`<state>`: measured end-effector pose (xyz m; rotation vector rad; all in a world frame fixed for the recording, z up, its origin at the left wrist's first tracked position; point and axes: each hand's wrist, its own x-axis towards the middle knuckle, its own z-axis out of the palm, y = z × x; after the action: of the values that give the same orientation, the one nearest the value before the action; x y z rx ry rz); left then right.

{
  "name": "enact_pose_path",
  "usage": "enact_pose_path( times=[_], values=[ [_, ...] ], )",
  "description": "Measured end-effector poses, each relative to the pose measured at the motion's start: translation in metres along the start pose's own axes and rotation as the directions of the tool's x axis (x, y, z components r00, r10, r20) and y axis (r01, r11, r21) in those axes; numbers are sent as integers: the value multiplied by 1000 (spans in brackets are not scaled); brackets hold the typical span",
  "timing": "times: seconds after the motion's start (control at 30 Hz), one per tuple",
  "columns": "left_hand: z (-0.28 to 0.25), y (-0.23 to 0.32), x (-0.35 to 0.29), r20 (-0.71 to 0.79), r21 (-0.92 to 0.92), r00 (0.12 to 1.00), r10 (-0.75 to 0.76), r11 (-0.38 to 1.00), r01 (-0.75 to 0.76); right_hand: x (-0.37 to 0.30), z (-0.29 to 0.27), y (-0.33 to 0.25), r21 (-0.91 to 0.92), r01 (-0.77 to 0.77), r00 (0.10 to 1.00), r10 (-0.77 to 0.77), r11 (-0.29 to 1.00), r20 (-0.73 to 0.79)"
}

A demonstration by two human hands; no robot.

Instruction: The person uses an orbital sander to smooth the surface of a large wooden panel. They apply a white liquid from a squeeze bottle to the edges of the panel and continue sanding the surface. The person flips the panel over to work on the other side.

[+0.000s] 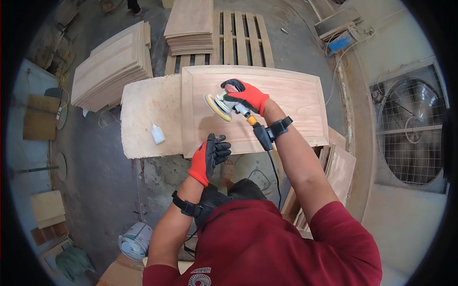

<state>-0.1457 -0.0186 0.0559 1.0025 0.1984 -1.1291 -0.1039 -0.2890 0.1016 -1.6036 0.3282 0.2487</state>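
A framed wooden door panel (291,102) lies flat in front of me, its left part over a rough-edged board (143,102). My right hand (247,95), in a red and black glove, grips a palm sander (221,106) with a round yellow-rimmed pad. The sander is tilted, its pad turned to the left and seemingly lifted off the panel. A dark hose or cord runs from it along my forearm. My left hand (210,155), gloved alike, is held at the panel's near edge, fingers loosely bent and nothing in them. A small white bottle (158,135) stands or lies on the rough board.
Stacked wooden panels (112,66) stand at the far left, and another stack (190,28) rests on a slatted pallet (241,38) beyond the work. More panels (336,171) lean at my right. A large caged fan (412,128) fills the right wall. A round bucket-like container (135,240) sits at lower left.
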Motion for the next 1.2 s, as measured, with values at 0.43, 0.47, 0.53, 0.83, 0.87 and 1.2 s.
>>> enact_pose_path(
  times=[0.43,0.47,0.53,0.83,0.87,1.2],
  values=[
    [-15,-12,13,66,-60,995,-71,995,75,3,6,-7,187,13,976,28,982,-215],
    [-13,-17,17,60,-111,996,-69,991,75,10,-3,10,-112,227,920,-251,967,-302],
    [-66,-45,48,573,-566,805,154,784,253,18,18,-5,-396,222,887,-354,891,-298],
    [-31,-6,10,56,-38,991,-118,992,120,-3,29,-39,-447,141,910,-293,884,-293],
    [-33,-6,8,46,-31,992,-114,993,115,-3,32,-40,-552,130,901,-331,823,-280],
    [-67,-12,-3,-32,-55,993,-112,992,110,-7,43,-24,-667,237,822,-511,706,-249]
  ],
)
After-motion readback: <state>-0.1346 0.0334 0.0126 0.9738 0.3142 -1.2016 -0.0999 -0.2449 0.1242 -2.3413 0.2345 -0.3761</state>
